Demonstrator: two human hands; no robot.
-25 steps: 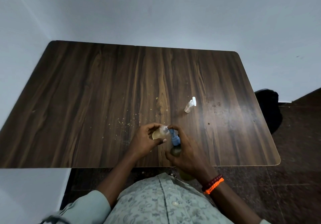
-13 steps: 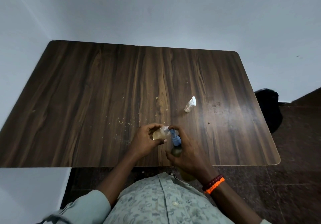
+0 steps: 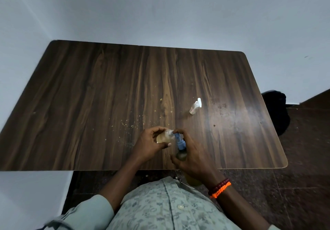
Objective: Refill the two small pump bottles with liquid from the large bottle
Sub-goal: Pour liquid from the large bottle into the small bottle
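Observation:
My left hand (image 3: pixel 149 145) grips a small clear bottle (image 3: pixel 163 137) that holds yellowish liquid, tilted with its open neck toward the right. My right hand (image 3: pixel 193 155) wraps the large bottle (image 3: pixel 181 155) of greenish-yellow liquid, with a fingertip on its blue pump head (image 3: pixel 179 139). The pump's nozzle sits at the small bottle's mouth. Both bottles are held above the table's near edge. A second small pump bottle (image 3: pixel 195 107), clear with a white pump, stands alone on the table farther back and to the right.
The dark wood-grain table (image 3: pixel 89 104) fills the view, with crumbs scattered near its middle and stains on the right. White walls meet its left and far sides. A black bag (image 3: pixel 276 112) lies on the floor beyond the right edge.

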